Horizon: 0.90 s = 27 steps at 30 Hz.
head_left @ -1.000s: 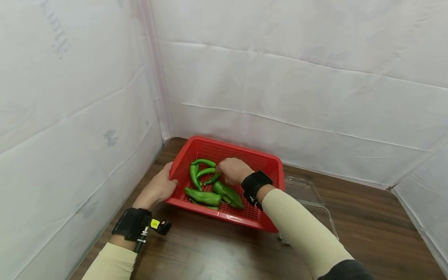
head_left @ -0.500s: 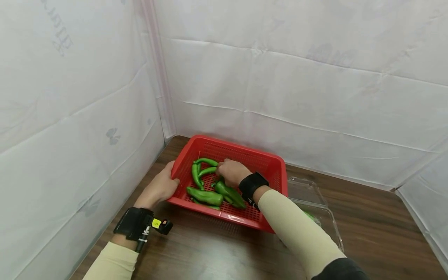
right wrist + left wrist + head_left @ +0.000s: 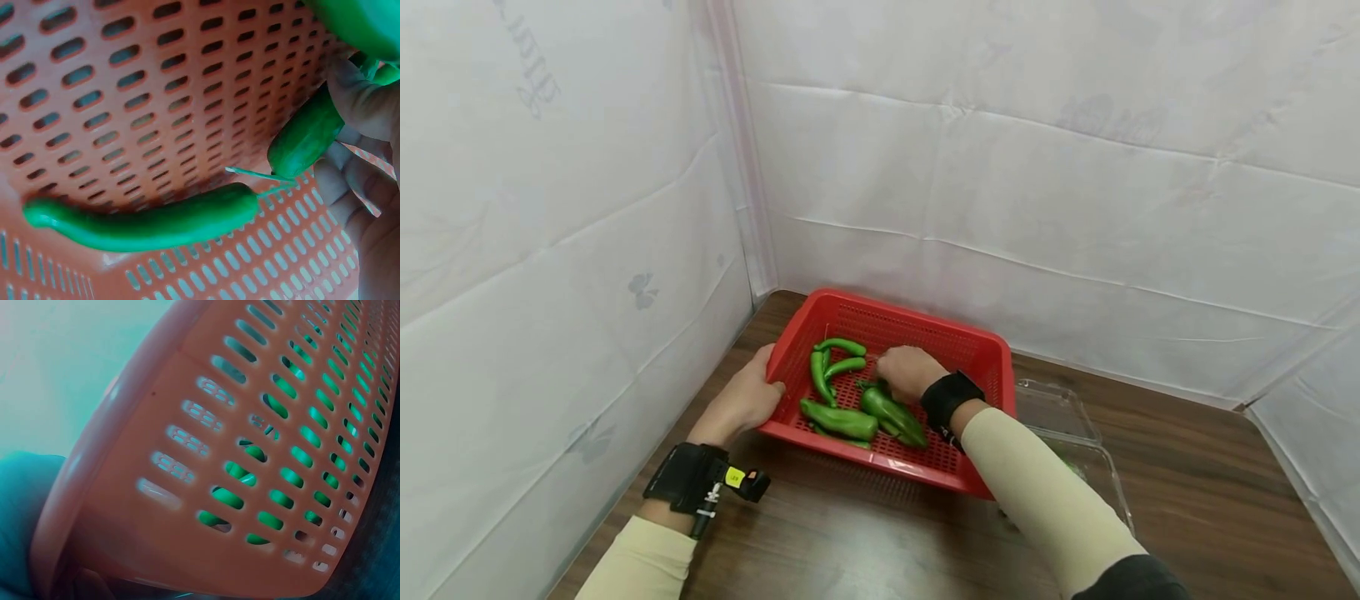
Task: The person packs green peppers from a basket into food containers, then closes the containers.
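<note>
The left hand [image 3: 747, 402] grips the red basket [image 3: 958, 343] rim, steadying it. The right hand [image 3: 907, 372] curls its fingers [image 3: 350, 97] round one green pepper [image 3: 307, 133] (lift it clear of its neighbours).

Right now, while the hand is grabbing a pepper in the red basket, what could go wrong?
The right hand pinches a green pepper near its end, so it might slip back into the red basket. A thin stem lies right beside it and could snag or snap. The left hand holds only the basket's edge, so the basket might tip or slide on the table.
</note>
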### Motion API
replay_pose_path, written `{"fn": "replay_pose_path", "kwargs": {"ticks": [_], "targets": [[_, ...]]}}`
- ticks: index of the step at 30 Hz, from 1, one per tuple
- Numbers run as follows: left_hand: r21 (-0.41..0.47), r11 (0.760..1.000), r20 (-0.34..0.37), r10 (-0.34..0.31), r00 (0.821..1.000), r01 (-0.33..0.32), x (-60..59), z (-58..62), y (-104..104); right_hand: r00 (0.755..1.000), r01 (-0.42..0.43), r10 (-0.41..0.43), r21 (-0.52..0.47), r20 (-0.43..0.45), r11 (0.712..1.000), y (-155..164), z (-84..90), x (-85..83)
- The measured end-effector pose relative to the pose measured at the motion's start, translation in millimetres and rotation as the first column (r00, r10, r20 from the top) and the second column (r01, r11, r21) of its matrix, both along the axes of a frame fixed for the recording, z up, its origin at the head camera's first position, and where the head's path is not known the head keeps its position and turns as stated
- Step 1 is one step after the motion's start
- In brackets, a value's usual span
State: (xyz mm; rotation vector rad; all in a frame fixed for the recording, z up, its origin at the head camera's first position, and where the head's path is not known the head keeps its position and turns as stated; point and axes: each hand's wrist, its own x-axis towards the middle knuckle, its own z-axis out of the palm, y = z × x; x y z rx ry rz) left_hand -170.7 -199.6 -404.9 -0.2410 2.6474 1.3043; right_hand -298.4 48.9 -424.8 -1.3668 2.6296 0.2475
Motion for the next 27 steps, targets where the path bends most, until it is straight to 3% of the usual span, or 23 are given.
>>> {"fn": "replay_pose_path", "kwargs": {"ticks": [8,19,27], "targets": [[-0.015,1.000,0.013,-0.004,1.000,0.004,-2.9,0.0,-2,0.999,0.047,-0.045,-0.075,0.023,0.996,4,13.9,-4.0],[-0.042,0.999,-0.011,-0.027,1.000,0.027,-7.0,-2.0,-8,1.000,-0.010,0.013,-0.142,0.017,0.990,5,38.2,-5.7],[-0.044,0.998,-0.015,-0.037,0.999,0.036,-10.5,-3.6,-9,0.999,-0.006,0.012,-0.160,0.034,0.987,6,51.4,-3.7]]}}
